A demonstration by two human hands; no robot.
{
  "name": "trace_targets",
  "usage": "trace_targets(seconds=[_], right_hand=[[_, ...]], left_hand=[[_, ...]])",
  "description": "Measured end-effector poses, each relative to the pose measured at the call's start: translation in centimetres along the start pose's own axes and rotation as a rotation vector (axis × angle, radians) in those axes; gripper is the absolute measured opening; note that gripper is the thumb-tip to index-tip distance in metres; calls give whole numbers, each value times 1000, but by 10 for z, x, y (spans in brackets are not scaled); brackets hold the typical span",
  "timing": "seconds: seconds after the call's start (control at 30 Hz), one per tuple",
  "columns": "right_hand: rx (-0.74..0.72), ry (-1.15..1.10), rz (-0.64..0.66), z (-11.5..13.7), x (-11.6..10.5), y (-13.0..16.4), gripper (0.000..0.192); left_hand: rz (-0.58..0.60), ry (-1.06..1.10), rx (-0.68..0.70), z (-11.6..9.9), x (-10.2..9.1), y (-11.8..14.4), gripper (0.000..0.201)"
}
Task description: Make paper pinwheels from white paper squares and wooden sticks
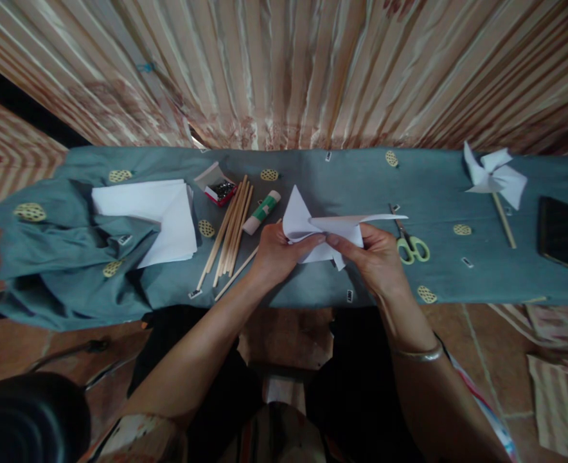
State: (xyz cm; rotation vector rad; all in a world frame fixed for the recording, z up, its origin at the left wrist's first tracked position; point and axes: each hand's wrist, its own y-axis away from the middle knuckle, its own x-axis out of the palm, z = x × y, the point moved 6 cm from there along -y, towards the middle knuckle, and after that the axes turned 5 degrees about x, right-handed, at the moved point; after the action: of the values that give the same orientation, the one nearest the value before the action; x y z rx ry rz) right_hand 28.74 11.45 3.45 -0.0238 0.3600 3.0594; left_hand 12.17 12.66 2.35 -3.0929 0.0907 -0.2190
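Both hands hold a white paper pinwheel (327, 226) above the cloth, its blades partly folded inward. My left hand (280, 252) grips its left side, with the thumb pressed near the centre. On the right side my right hand (371, 252) pinches the paper, its thumb meeting the left one at the middle. One long flap sticks out to the right over that hand. Fingers beneath the paper are mostly hidden. Just right of my right hand lie scissors (412, 247) with green handles. Left of my left hand are a glue stick (262, 212) and several wooden sticks (229, 235).
A small open box of metal pins (220, 190) stands behind the sticks. White paper sheets (175, 222) lie at the left, partly under bunched cloth (72, 257). At the right are a finished-looking pinwheel on a stick (493, 172) and a black phone (558, 231). A striped curtain (288, 71) hangs behind.
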Motion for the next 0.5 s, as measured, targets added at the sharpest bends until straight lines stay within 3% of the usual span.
trace_targets(seconds=[0.5], right_hand=[[-9,-21,-13,-5,1,-2,18]], left_hand=[[3,1,17,2,0,0,17]])
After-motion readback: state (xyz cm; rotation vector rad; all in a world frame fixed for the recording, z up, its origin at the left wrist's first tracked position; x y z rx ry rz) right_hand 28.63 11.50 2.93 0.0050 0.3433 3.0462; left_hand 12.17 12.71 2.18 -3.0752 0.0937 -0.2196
